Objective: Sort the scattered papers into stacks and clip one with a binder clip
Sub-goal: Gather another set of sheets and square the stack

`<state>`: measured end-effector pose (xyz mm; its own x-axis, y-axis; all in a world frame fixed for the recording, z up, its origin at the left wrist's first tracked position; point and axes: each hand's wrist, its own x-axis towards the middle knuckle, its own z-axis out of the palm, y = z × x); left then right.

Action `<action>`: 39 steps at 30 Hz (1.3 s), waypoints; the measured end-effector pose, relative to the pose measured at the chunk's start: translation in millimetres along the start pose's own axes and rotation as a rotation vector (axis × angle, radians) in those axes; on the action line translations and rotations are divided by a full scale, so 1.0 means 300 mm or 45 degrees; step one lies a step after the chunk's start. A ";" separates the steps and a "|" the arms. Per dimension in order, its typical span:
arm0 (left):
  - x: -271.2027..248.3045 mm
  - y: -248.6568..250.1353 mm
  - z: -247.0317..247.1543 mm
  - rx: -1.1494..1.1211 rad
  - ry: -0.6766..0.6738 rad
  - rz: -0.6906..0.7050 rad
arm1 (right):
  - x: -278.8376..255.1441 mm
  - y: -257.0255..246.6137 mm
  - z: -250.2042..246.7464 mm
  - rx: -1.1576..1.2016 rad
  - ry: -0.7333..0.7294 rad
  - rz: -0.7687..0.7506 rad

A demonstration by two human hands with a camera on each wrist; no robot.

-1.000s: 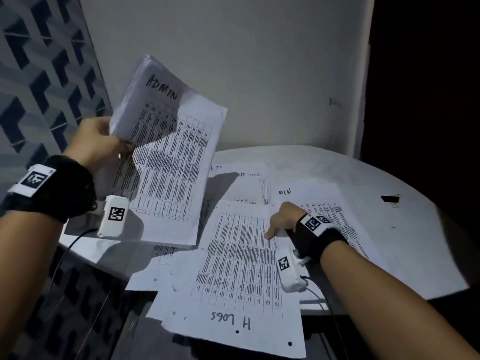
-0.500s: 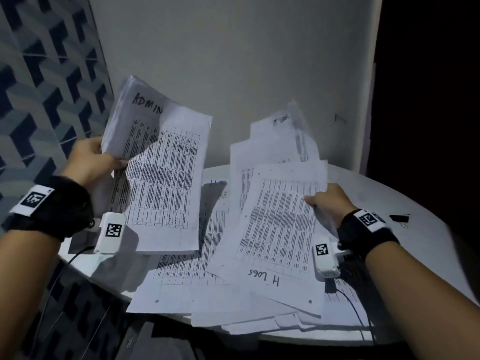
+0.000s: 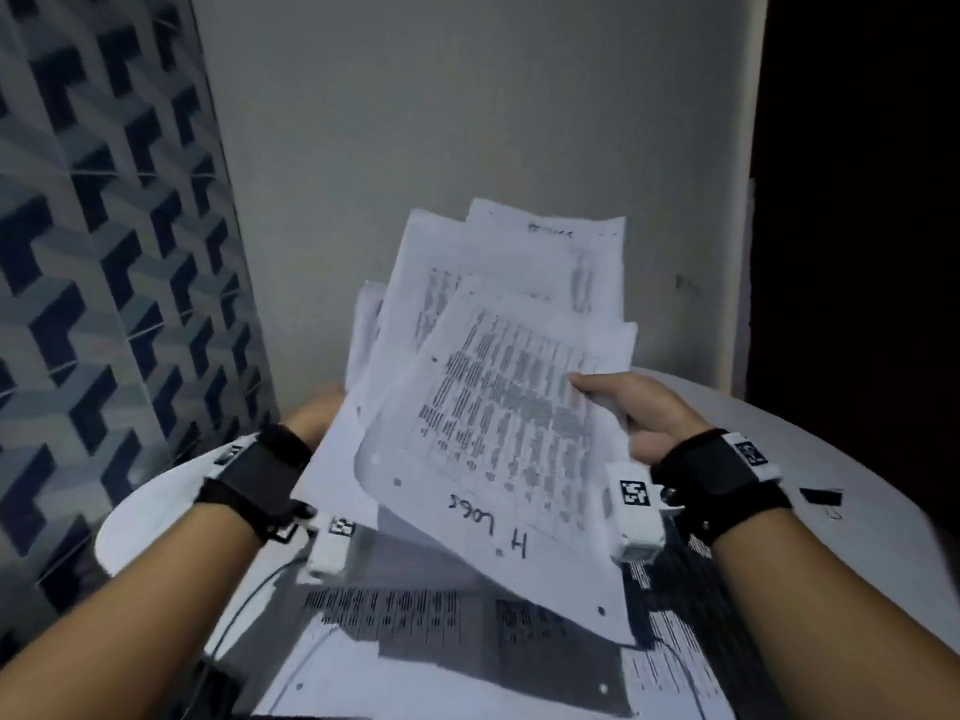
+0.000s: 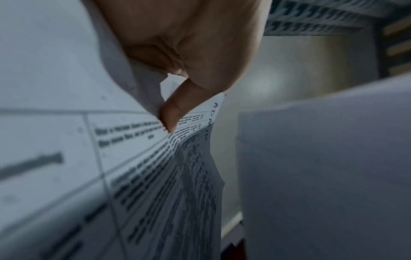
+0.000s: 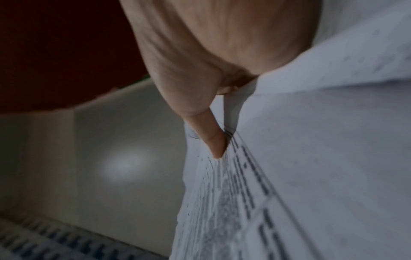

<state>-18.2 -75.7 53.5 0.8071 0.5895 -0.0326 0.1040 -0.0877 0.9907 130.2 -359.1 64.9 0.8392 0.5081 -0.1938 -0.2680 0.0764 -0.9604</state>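
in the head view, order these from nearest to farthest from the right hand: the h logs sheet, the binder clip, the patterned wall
1. H Logs sheet: held in the right hand itself, thumb on its right edge.
2. Binder clip: on the white table, just to the right of that wrist.
3. Patterned wall: far across on the left, beyond the left hand.

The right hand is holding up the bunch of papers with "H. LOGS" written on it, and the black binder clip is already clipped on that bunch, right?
No. The binder clip lies on the table, apart from the papers, as the head view shows. The right hand does hold up that bunch.
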 end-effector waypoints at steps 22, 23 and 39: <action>0.057 0.093 0.150 0.088 -0.100 0.396 | -0.009 -0.016 0.039 -0.192 0.247 -0.717; 0.066 0.104 0.160 0.107 -0.015 0.473 | -0.016 -0.033 0.045 -0.243 0.328 -0.816; 0.040 0.100 0.319 0.137 0.301 0.985 | 0.013 0.044 0.061 -0.457 0.728 -1.388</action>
<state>50.1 -148.0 70.1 0.5309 0.4835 0.6960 -0.3674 -0.6088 0.7031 121.4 -340.4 55.0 0.6498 -0.1166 0.7511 0.7501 -0.0616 -0.6585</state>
